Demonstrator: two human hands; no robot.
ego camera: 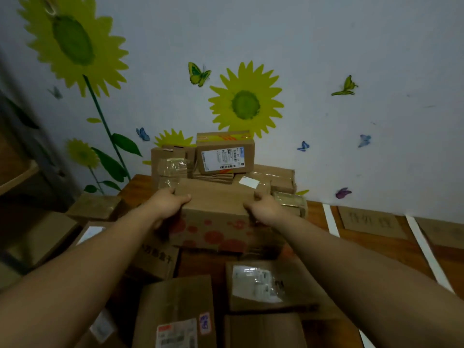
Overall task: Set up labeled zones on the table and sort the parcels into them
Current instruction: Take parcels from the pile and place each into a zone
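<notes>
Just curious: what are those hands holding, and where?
The left hand and right hand grip the red-spotted cardboard box at its two upper ends.

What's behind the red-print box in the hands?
Behind the red-print box: a stack of cardboard parcels by the wall, with a labelled box on top, a taped box at left, flatter ones at right. The stack's base is hidden by the held box.
</notes>
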